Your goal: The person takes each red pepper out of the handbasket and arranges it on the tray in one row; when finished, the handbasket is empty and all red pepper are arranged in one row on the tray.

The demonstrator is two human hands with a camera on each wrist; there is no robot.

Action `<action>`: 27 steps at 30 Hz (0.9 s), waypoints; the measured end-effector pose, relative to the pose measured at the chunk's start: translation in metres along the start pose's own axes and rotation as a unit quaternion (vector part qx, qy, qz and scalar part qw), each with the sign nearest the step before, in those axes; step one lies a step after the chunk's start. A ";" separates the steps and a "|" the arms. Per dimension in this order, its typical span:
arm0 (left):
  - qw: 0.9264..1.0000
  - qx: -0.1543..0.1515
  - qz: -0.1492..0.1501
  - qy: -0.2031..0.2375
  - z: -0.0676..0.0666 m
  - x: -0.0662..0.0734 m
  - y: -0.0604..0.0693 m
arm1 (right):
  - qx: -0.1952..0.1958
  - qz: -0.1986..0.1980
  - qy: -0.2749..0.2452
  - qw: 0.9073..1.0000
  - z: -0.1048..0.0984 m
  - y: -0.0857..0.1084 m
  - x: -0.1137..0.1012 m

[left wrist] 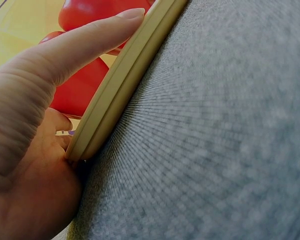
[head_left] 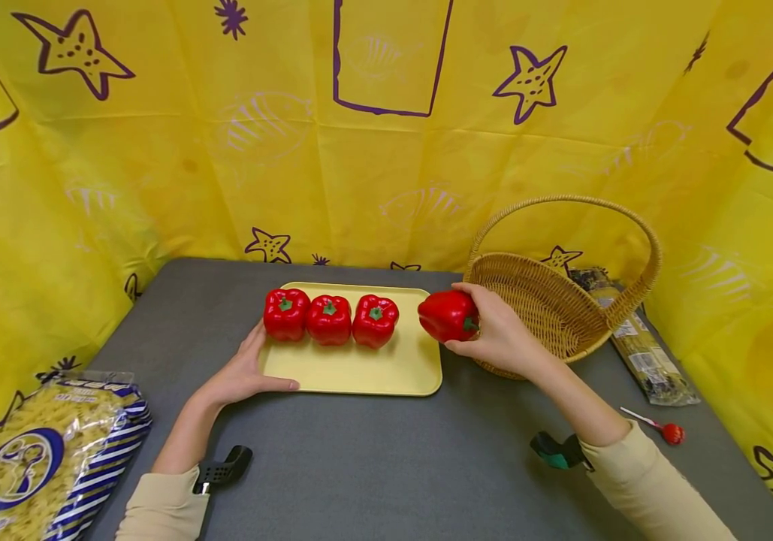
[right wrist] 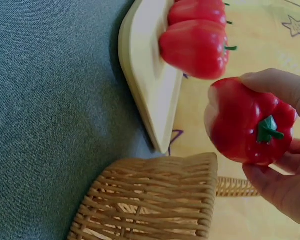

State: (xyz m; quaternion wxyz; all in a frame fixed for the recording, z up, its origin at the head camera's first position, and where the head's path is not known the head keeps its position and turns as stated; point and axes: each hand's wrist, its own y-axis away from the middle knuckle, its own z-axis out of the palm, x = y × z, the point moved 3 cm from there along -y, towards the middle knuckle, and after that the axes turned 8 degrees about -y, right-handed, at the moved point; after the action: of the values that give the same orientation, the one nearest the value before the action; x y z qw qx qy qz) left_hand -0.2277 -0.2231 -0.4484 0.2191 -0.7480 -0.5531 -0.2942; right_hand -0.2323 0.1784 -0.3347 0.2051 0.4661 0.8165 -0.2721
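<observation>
A red bell pepper (head_left: 448,316) with a green stem is in my right hand (head_left: 499,328), pinched between thumb and fingers. It is tilted, stem toward the palm, between the tray and the wicker basket (head_left: 548,300); the right wrist view shows the pepper's stem end (right wrist: 267,130). My left hand (head_left: 240,372) rests at the near left corner of a pale yellow tray (head_left: 352,376), thumb straight along the near rim, fingers along the left side. On the tray three more bell peppers (head_left: 330,320) stand in a row, stems up.
A bag of pasta (head_left: 34,466) lies at the front left. Right of the basket are a clear packet (head_left: 650,353) and a red lollipop (head_left: 673,433). Yellow patterned cloth (head_left: 359,165) hangs behind and beside the grey table (head_left: 372,466).
</observation>
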 end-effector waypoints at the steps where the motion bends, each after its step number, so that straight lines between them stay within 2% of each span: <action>1: 1.000 0.000 0.002 0.001 0.000 0.000 0.000 | -0.006 -0.001 0.000 1.000 0.001 -0.001 -0.001; 6: 1.000 0.000 0.001 0.003 -0.001 0.001 0.001 | -0.036 -0.011 0.005 0.999 0.007 -0.005 -0.003; 14: 1.000 -0.001 -0.002 0.003 -0.002 0.002 0.001 | -0.063 -0.048 0.015 0.997 0.016 -0.013 -0.003; 20: 1.000 -0.001 -0.003 0.006 -0.001 0.001 0.001 | -0.095 -0.043 0.018 0.994 0.023 -0.018 0.002; 27: 1.000 0.001 0.001 0.002 -0.001 0.001 0.000 | -0.108 -0.028 0.011 0.994 0.027 -0.023 0.004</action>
State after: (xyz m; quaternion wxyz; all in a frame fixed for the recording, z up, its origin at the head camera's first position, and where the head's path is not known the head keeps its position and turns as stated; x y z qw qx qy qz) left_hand -0.2275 -0.2228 -0.4473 0.2213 -0.7480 -0.5516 -0.2954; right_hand -0.2522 0.1538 -0.3520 0.2378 0.4211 0.8561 -0.1825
